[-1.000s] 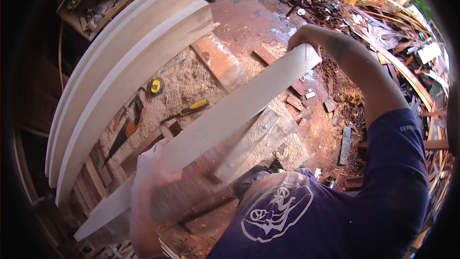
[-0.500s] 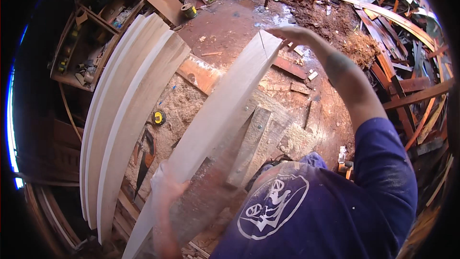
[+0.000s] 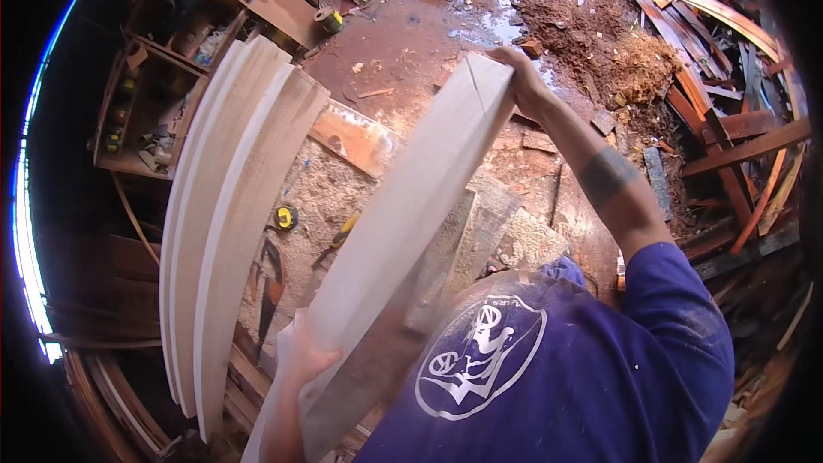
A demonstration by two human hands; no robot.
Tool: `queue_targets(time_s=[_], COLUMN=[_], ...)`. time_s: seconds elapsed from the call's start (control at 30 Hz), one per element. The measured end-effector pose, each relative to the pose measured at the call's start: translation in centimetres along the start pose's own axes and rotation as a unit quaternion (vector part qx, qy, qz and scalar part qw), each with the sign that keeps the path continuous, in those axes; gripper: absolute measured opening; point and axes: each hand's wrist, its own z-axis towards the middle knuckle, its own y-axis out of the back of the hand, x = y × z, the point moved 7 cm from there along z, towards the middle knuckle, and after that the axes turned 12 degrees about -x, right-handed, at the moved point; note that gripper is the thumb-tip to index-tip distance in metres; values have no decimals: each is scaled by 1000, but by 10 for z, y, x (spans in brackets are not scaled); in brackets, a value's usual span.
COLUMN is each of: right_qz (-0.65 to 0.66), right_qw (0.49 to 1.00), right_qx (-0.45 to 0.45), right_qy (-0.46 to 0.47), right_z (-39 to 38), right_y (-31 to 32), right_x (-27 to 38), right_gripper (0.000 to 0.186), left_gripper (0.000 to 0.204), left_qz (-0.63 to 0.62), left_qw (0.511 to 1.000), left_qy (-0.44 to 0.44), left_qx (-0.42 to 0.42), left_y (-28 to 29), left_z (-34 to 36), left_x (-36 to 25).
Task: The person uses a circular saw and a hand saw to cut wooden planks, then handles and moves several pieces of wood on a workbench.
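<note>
A long pale wooden plank (image 3: pixel 411 180) lies diagonally across my view, its far end marked by a thin diagonal line. My left hand (image 3: pixel 313 347) grips its near part, and my right hand (image 3: pixel 519 77) is wrapped round the far end. Left of it stand several curved pale boards (image 3: pixel 227 214) side by side. On sawdust between them are a yellow-and-black tape measure (image 3: pixel 286 218), a yellow-handled tool (image 3: pixel 347 227) partly hidden by the plank, and a dark saw-like tool (image 3: pixel 271 283).
Wooden shelving (image 3: pixel 154 120) with small items stands at the back left. A large heap of broken planks and strips (image 3: pixel 720 129) fills the right side. Offcuts (image 3: pixel 540 139) and a board (image 3: pixel 351 133) lie among sawdust and dirt on the ground.
The plank has swung to a steeper angle, its far end moving left and away from me and its near end rightward, with both my hands on it. The view has shifted too.
</note>
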Motion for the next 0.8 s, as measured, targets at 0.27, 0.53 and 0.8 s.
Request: queue_targets(time_s=[0.27, 0.53, 0.8], right_qz=[185, 46, 60], right_qw=[983, 992, 997], right_qx=[6, 102, -45], right_qy=[0, 64, 20], right_z=[14, -3, 0], right_y=[69, 33, 116], right_x=[-66, -41, -47], right_gripper=[45, 55, 66], left_gripper=[89, 89, 32], left_qz=[40, -31, -325], left_qw=[995, 995, 938], left_qy=[-24, -12, 112], left_qx=[-84, -89, -51], left_y=[-45, -34, -33], left_z=[-42, -46, 24], left_x=[-8, 10, 111])
